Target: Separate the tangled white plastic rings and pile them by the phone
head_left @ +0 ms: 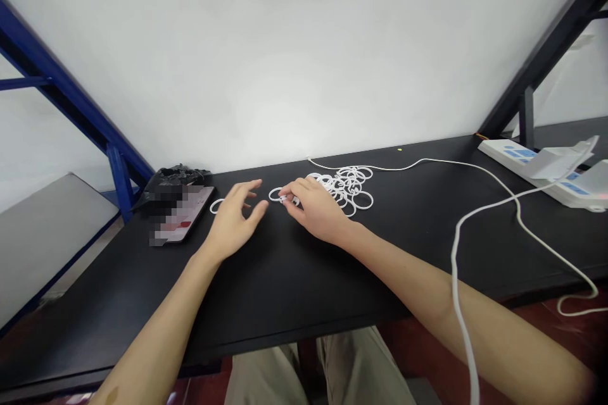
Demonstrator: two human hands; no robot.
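Note:
My right hand (pixel 316 210) pinches a white plastic ring (pixel 272 196) between thumb and fingertips, its loop sticking out to the left. Small white fittings show under the fingers. Just to the right of that hand lies a loose pile of white rings (pixel 363 200), several of them overlapping, with small clip-like ends. My left hand (pixel 234 218) hovers over the table with thumb and fingers apart, holding nothing that I can see. A single white ring (pixel 215 207) lies at its left side, partly hidden behind the hand.
Left of my hands, a dark flat object (pixel 196 205), partly pixelated, lies beside a crumpled black plastic bag (pixel 173 175). White cables (pixel 456 247) run across the black table (pixel 285 291) and over my right forearm. A white device with blue labels (pixel 517 164) stands at right.

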